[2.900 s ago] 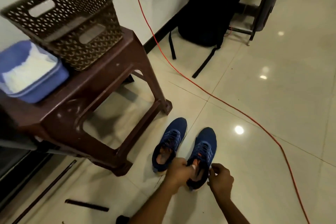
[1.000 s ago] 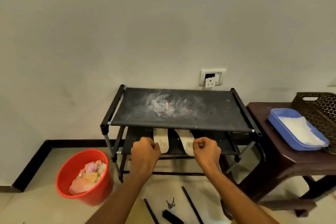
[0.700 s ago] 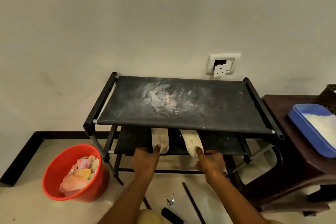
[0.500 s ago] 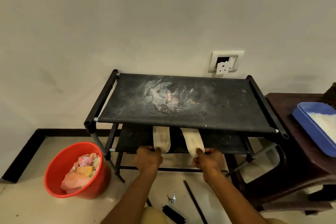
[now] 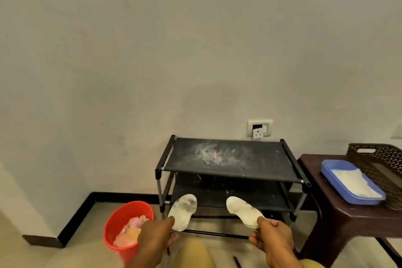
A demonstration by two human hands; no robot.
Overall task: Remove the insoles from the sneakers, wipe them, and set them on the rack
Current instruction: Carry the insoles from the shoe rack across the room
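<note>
Left hand [image 5: 155, 238] pinches one insole [image 5: 183, 211] by its heel, right hand [image 5: 273, 238] the other insole [image 5: 243, 210]. Both stick out past the fingertips without drooping: light, bendy foam probably, so heel-end pinches should do.

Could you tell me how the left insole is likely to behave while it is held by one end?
The left insole, pinched at its heel by the left hand, sticks out without drooping, so probably fairly stiff yet bendable. It looks thin, so likely light. Its smudged surface probably grips fine.

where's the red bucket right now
In the head view the red bucket sits on the floor at lower left, just left of the black rack and partly behind the left hand.
</note>
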